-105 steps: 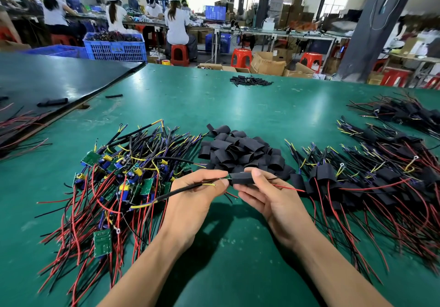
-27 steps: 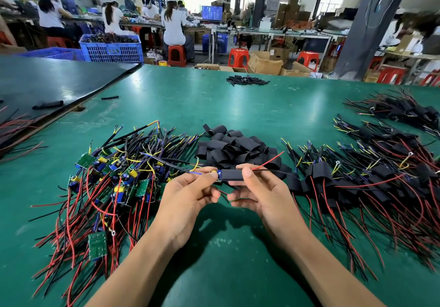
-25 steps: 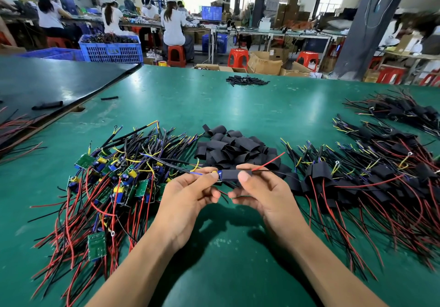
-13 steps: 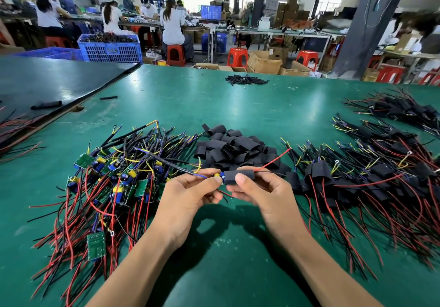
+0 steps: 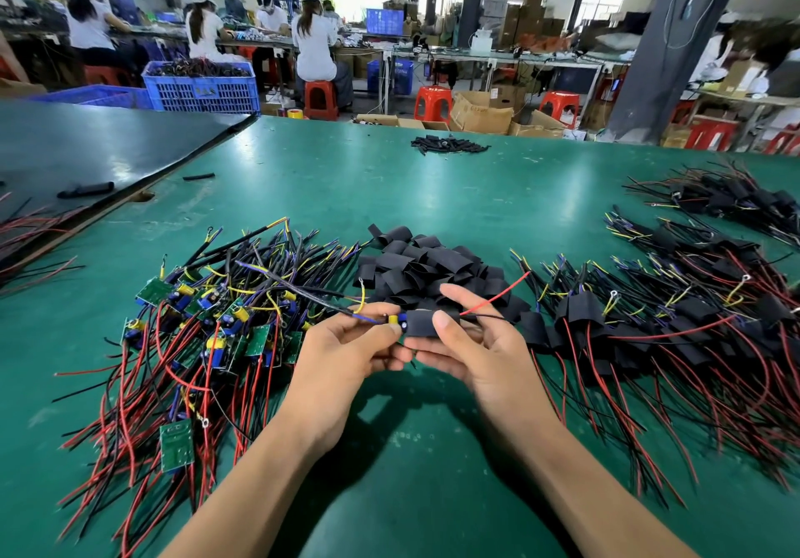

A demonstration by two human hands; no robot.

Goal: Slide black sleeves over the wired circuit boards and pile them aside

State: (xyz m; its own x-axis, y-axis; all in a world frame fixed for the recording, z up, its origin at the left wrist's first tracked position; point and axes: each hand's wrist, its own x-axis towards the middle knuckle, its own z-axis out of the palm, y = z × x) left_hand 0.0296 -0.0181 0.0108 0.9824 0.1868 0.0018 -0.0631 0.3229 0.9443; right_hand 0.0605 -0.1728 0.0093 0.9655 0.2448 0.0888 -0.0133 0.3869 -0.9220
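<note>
Both hands meet in the lower centre of the frame, just above the green counter [image 5: 389, 193], so each can pull against the other. The left hand [image 5: 346, 349] has its fingers curled and pinches the circuit board [image 5: 396, 320] between thumb and forefinger at its exposed end, where the dark lead wires [image 5: 303, 289] run off toward the upper left. The right hand [image 5: 485, 354] grips the black sleeve [image 5: 422, 323], thumb flat on top and fingers curled beneath it. This leaves the tube's mouth facing the board. Most of the board seems to be inside the sleeve already. Only a yellow part and a blue part show at the sleeve's left edge, touching the left fingertips. A red wire [image 5: 498, 295] and a thin black one stick out of the sleeve's right end, past the right thumb.

The layout looks planned for a left-to-right flow. Bare boards [image 5: 208, 319] lie tangled at the left of the frame, beside the left hand. The heap of empty sleeves [image 5: 424, 263] sits just behind both hands. The sleeved pile [image 5: 649, 323] spreads to the right, near the right hand, likely so a finished piece can be dropped without reaching far.
</note>
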